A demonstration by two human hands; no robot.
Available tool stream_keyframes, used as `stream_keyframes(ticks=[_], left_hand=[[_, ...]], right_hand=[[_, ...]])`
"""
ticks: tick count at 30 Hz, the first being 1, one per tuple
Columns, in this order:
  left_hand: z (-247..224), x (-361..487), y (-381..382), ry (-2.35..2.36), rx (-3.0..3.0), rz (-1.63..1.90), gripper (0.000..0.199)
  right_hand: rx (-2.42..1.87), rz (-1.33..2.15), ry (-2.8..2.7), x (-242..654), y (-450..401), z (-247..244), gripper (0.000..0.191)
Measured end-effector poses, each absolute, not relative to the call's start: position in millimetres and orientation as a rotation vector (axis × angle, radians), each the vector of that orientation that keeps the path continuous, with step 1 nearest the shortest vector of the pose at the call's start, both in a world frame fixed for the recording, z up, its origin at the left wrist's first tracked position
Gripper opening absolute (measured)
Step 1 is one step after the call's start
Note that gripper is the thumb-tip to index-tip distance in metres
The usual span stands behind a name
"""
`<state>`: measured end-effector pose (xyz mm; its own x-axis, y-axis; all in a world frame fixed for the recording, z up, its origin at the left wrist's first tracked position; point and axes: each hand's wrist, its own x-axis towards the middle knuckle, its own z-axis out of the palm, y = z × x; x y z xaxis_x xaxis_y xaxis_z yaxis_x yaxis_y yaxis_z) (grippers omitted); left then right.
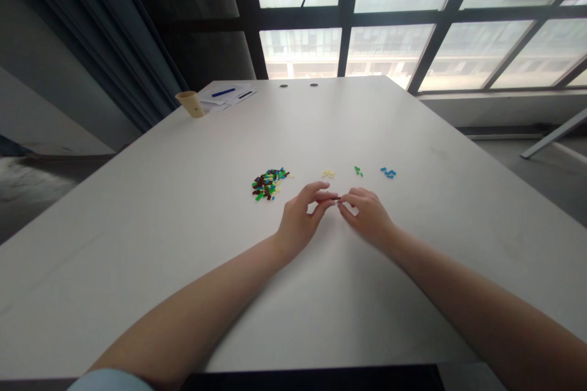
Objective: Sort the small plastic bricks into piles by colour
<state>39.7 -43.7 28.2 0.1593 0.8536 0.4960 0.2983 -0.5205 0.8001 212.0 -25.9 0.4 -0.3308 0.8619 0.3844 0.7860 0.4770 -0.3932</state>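
Between my two hands is a small dark brown brick, pinched at its ends by the fingertips. My left hand closes thumb and finger on its left side. From the right, my right hand grips it in the same way. Fingers partly hide the brick, so its exact shape is unclear. Just beyond lie a few pale yellow bricks, a small group of green bricks and some blue bricks. To the left of my left hand is a mixed pile of coloured bricks.
The white table stretches away to tall windows. A beige cup leans near its far left edge, beside papers with a blue pen on them. Two round dark inserts sit at the far end.
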Motion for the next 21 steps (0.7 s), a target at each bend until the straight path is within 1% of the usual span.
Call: stream_keyframes(ticks=[12,21], left_hand=[[23.8,37.2,-47.2,1.026,2.064,1.365,0.016],[8.5,28.5,-22.2,1.108,1.939,1.247,0.013]], right_hand=[[-1.358,0.183,-2.183,212.2,-25.8,0.9,0.015],[-1.159,0.109,-2.005,212.3,-31.7,11.0,0.017]])
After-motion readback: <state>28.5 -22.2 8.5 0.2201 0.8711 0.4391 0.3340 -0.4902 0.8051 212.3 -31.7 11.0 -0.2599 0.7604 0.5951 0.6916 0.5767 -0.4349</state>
